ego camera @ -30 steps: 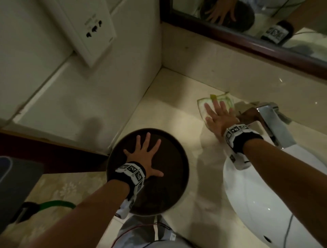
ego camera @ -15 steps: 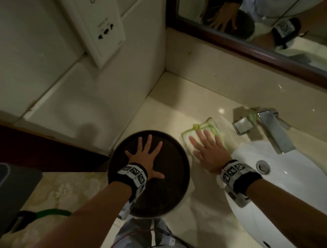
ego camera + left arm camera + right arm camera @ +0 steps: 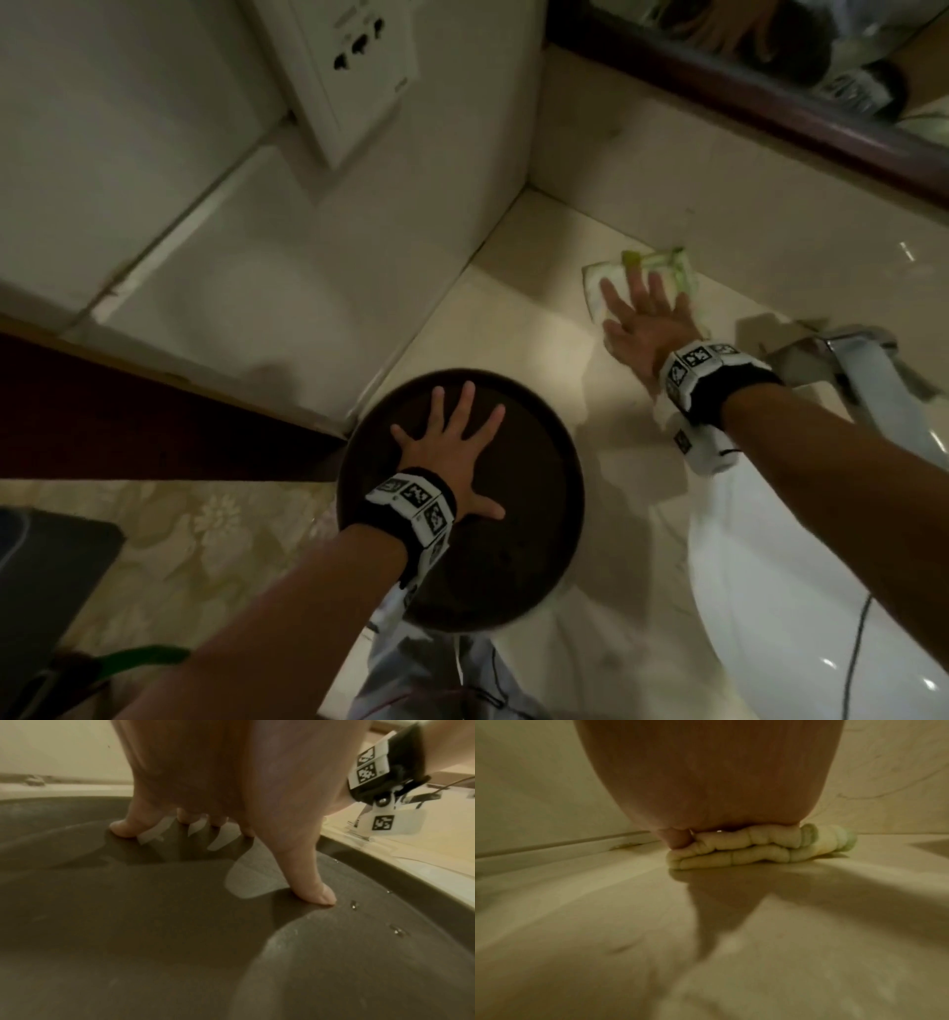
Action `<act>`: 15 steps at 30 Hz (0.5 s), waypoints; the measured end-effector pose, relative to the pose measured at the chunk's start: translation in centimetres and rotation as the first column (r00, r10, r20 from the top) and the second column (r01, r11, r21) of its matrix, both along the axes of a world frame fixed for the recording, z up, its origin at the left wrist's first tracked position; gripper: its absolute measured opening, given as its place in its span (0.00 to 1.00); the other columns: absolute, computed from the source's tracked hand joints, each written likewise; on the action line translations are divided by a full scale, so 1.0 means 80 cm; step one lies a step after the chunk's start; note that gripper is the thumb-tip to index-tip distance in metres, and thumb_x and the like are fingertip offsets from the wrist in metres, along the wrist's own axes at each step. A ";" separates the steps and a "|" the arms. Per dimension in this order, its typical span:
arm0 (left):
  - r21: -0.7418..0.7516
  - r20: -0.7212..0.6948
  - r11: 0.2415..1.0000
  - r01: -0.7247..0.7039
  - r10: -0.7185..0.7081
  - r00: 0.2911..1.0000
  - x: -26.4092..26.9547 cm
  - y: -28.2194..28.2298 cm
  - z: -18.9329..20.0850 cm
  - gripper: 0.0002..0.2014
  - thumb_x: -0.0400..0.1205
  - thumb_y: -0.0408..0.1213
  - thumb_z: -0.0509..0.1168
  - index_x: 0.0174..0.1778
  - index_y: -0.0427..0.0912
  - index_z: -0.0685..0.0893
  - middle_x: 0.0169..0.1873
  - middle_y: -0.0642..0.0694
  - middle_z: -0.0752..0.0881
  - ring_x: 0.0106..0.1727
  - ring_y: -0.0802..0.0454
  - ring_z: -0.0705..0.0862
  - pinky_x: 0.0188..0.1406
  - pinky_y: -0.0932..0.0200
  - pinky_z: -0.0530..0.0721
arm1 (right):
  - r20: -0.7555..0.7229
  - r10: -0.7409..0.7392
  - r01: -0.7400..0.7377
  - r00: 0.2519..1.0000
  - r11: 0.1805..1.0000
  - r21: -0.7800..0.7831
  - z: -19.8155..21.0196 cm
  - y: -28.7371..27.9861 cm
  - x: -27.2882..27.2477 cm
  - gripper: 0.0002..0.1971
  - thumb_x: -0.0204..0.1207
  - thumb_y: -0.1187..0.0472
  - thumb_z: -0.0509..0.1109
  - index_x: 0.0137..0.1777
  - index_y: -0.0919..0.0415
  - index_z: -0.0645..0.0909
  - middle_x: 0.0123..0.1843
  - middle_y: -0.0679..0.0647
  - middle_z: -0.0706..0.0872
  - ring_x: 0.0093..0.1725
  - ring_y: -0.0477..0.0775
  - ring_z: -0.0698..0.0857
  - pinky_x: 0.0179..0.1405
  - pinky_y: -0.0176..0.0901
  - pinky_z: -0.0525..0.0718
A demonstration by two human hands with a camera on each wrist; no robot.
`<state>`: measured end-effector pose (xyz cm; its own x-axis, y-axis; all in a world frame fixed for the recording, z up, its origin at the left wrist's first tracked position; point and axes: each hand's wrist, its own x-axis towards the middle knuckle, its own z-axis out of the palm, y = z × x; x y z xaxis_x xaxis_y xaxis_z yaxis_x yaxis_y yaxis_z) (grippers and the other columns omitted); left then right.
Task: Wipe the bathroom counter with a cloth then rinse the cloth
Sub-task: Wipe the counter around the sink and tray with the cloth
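A folded white and green cloth (image 3: 595, 285) (image 3: 757, 850) lies on the beige stone counter (image 3: 518, 318) near the back wall. My right hand (image 3: 639, 308) presses flat on it with straight, spread fingers. In the right wrist view the palm (image 3: 706, 780) sits on top of the folded layers. My left hand (image 3: 452, 442) rests flat with spread fingers on a round dark brown tray (image 3: 539, 555) at the counter's front left. The left wrist view shows fingertips (image 3: 123, 827) and thumb touching the tray (image 3: 154, 943).
A white basin (image 3: 801, 616) lies to the right, with a chrome faucet (image 3: 862, 380) behind it. A dark-framed mirror (image 3: 770, 97) runs above the backsplash. A wall socket plate (image 3: 354, 67) hangs on the left wall. Water drops (image 3: 395, 931) sit on the tray.
My right hand has slid the cloth away from the tray's edge, back toward the rear wall. The left hand has stayed on the tray.
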<state>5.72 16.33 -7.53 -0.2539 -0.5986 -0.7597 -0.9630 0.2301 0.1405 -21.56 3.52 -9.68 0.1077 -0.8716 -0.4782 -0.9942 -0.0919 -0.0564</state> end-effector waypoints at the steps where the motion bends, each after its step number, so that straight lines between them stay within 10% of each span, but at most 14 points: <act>1: -0.005 0.002 1.000 0.000 0.000 1.000 0.001 0.000 0.001 0.60 0.66 0.68 0.71 0.80 0.65 0.30 0.78 0.50 0.22 0.80 0.36 0.26 0.69 0.14 0.51 | 0.004 0.050 -0.050 0.999 0.999 0.006 0.002 0.009 0.006 0.30 0.86 0.47 0.45 0.85 0.41 0.36 0.85 0.52 0.28 0.85 0.61 0.37 0.82 0.67 0.42; 6: -0.003 -0.001 1.000 0.002 -0.002 1.000 0.000 0.001 0.003 0.60 0.67 0.68 0.71 0.80 0.66 0.30 0.78 0.51 0.21 0.80 0.36 0.26 0.69 0.14 0.52 | 0.005 0.351 -0.351 0.937 0.936 0.026 0.001 0.086 0.055 0.34 0.76 0.39 0.30 0.84 0.41 0.36 0.87 0.54 0.36 0.86 0.63 0.40 0.81 0.70 0.46; 15: -0.009 0.024 1.000 0.022 -0.022 0.999 -0.001 0.001 0.003 0.60 0.67 0.70 0.69 0.79 0.66 0.29 0.78 0.51 0.21 0.80 0.36 0.25 0.69 0.14 0.52 | 0.025 0.395 -0.395 0.918 0.918 -0.003 -0.002 0.048 0.039 0.28 0.87 0.45 0.42 0.83 0.36 0.36 0.87 0.48 0.34 0.86 0.56 0.36 0.82 0.65 0.41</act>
<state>5.67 16.41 -7.27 -0.2492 -0.6002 -0.7600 -0.9607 0.2523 0.1158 -18.45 7.33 -9.83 0.4550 -0.7544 -0.4731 -0.8751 -0.4771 -0.0810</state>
